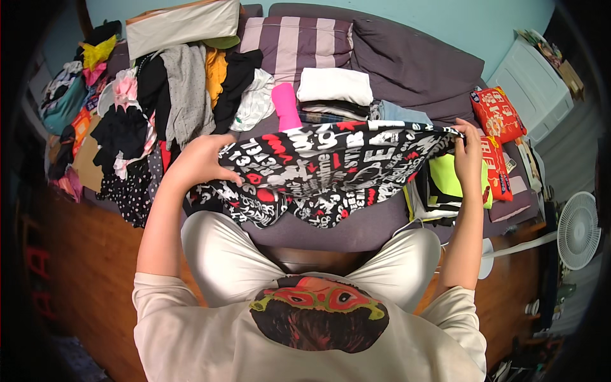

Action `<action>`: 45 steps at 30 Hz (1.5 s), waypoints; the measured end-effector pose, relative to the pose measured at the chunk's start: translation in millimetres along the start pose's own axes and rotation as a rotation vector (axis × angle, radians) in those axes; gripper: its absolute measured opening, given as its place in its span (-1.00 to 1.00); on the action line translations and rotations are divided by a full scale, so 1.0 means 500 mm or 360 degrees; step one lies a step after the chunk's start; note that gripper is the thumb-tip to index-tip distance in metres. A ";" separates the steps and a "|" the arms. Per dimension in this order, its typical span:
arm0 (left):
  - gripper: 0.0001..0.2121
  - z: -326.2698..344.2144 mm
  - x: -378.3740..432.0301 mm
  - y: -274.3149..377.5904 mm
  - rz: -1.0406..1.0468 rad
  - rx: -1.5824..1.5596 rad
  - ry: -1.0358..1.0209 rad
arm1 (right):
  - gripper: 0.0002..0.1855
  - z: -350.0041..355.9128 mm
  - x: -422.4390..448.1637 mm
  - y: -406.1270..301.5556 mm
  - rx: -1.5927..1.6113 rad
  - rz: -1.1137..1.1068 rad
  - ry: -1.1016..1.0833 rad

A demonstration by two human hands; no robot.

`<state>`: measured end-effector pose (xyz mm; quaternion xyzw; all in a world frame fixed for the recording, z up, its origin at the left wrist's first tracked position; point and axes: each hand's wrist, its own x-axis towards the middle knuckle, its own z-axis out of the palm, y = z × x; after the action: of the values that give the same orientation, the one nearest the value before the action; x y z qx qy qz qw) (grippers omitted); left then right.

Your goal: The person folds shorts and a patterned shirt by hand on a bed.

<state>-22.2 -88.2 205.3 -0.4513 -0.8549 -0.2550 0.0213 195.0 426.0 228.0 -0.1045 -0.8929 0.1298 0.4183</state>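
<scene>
A black garment or cloth (329, 167) printed with white and red lettering and drawings spreads between my hands. My right hand (468, 150) grips its upper right corner, thumb and fingers closed on the edge. At the left edge, my left hand (205, 160) has thumb and fingers wide apart; its fingertips meet the upper left corner without visibly pinching it. The cloth's lower folds hang over the front of the grey sofa seat (315, 236). Beyond the cloth are a bright pink folded item (285, 107) and a stack of folded clothes (334, 88) with white on top.
Loose clothes (129, 129) heap up on the left, below a pale fabric box (184, 26). Folded clothes with a neon-yellow piece (444, 176) lie beside my right forearm. Red snack bags (499, 114) are farther right. A white fan (579, 230) stands at the far right.
</scene>
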 end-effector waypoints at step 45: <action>-0.54 0.007 0.045 -0.148 0.0205 0.0559 0.0566 | -0.61 0.111 0.026 0.087 -0.0096 -0.0383 -0.0033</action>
<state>-92.9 -103.6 177.2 -0.4422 -0.8384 -0.1761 0.2655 147.2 463.1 189.2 -0.0078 -0.9067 0.0528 0.4183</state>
